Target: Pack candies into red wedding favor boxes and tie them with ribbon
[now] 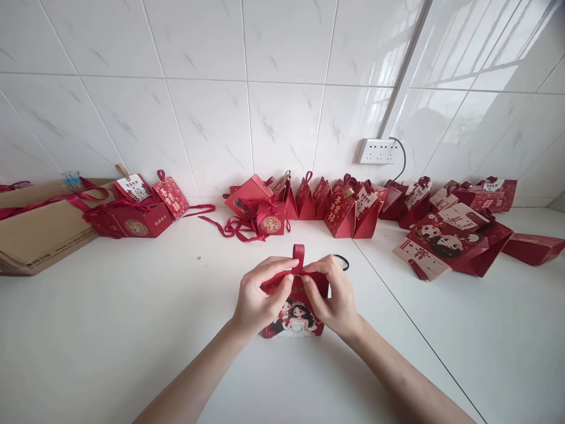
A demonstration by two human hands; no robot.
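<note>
A red gift box (298, 321) printed with a cartoon bride and groom stands upright on the white table in front of me. A red ribbon loop (299, 253) rises from its top. My left hand (262, 294) pinches the top edge from the left, thumb on the front face and fingers behind. From the other side my right hand (333, 294) pinches the same edge close to the loop's base. The fingertips of both hands nearly meet there. The back of the box is hidden, and a black ring-shaped band (342, 262) shows behind my right hand.
Several red gift boxes (353, 212) line the wall. A box with a cartoon couple (454, 235) lies at the right. Ribbon-tied boxes (271, 221) stand at the middle back. A brown cardboard box (44, 229) sits at the left. A power strip (377, 151) is mounted on the tiles.
</note>
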